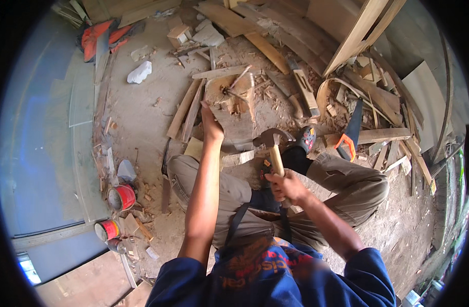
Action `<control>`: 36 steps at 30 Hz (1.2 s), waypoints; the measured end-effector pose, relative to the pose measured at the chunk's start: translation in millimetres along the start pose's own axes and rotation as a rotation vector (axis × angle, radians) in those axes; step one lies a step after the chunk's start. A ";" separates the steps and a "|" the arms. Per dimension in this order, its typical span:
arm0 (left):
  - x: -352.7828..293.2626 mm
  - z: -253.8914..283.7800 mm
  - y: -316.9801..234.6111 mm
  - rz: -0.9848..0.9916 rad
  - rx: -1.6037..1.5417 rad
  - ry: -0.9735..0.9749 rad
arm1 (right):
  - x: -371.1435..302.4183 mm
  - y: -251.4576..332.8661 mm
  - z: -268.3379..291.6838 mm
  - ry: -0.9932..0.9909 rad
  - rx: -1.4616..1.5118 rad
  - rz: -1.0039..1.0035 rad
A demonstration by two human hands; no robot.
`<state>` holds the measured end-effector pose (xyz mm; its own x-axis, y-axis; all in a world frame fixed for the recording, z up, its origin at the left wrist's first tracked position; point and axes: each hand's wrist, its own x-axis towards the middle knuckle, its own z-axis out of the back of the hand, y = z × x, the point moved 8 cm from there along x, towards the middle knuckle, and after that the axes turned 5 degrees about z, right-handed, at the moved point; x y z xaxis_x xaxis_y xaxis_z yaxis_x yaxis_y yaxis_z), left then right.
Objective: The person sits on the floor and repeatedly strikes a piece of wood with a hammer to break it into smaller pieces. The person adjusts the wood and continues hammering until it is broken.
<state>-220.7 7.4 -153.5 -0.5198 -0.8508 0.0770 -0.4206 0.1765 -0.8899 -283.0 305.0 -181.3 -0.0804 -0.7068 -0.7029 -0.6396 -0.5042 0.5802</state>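
Observation:
In my right hand (287, 188) is a claw hammer (276, 153), its pale wooden handle wrapped by my fingers. The dark head is raised, near the lower right side of a wooden block (237, 125). My left hand (212, 125) grips the left edge of that block, with most of its fingers out of sight. The block stands on the ground between my bent legs, and its far end looks rough and split. A thin stick-like piece (240, 77) and small dark bits show at that end; I cannot make out what they are.
To the right lies a handsaw (350, 134) with an orange handle. A wooden hand plane (305, 89) sits beyond my foot, among boards and chips. Red paint cans (123, 197) stand at the left near a blue-grey panel (45, 128). A white lump (139, 72) lies farther off.

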 end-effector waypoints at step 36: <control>-42.3 6.1 -168.1 -0.274 -0.099 -0.374 | 31.6 -87.6 60.3 -0.184 0.508 -0.057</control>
<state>-123.4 10.7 -9.9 -0.0839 -0.9893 0.1192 -0.5828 -0.0483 -0.8112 -275.6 356.7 -279.1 -0.1384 -0.5635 -0.8145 -0.9323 -0.2034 0.2991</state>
